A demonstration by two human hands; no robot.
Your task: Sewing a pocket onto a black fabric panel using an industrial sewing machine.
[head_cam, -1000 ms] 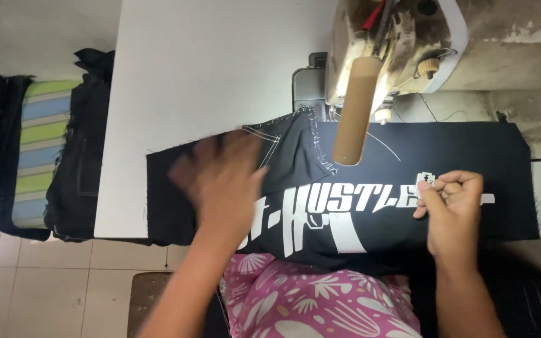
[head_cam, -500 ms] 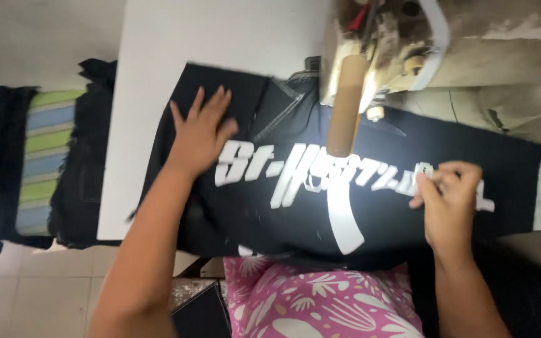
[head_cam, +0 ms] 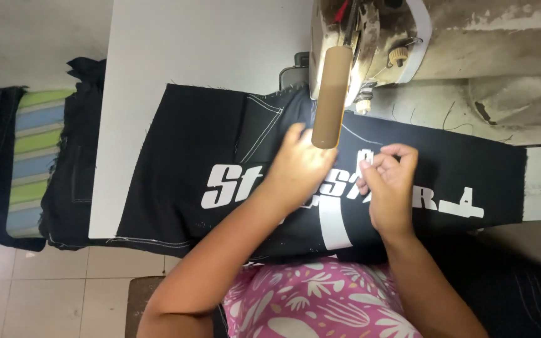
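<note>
Black printed fabric panel (head_cam: 183, 156) lies flat across the white tabletop (head_cam: 201, 44), its long axis running left to right. Its left end rests on the tabletop, its middle sits under the head of the sewing machine (head_cam: 408, 37), and its right end extends past the machine base. White block lettering and white topstitching show on its upper face.

Left hand (head_cam: 298, 166) is pressed palm-down on the middle of the panel, fingers spread and flat; it grips nothing and simply holds the cloth down. It sits just in front of the machine's needle area, partly behind a tan cylindrical part (head_cam: 331, 97) of the machine that hangs close to the camera.

Right hand (head_cam: 389, 188) lies just to the right of the left hand, near but apart from it. Its fingers (head_cam: 380, 164) are curled inward and pinch a small fold or edge of the panel between thumb and fingertips; the exact point of the pinch is too small to make out.

Key relation: the needle area lies directly beyond both hands, further from the person, with the left hand the nearer of the two. The needle itself is hidden.

Elsewhere: a stack of dark garments (head_cam: 73, 169) hangs off the left tabletop edge beside a green-and-blue striped cushion (head_cam: 36, 163). The person wears pink floral clothing (head_cam: 314, 303).
</note>
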